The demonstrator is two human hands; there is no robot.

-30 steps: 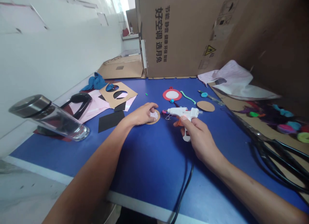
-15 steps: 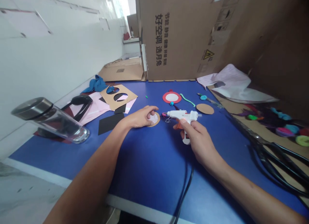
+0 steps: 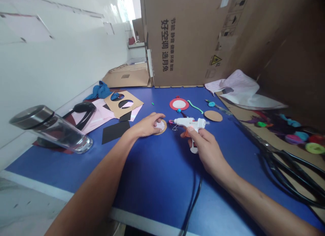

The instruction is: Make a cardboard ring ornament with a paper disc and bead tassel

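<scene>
Black cord [image 3: 195,199] cut off at bottom edge, upper end hidden behind your right hand [image 3: 207,146]. Right fingers wrapped round white glue gun [image 3: 189,122], covering part of grip; tip just beside small disc [image 3: 161,126]. Disc flat on desk [image 3: 152,181], partly hidden under your left hand [image 3: 148,126]: thumb touching it, modest gap to forefinger. Farther: big box [image 3: 189,43], top out of frame.
</scene>
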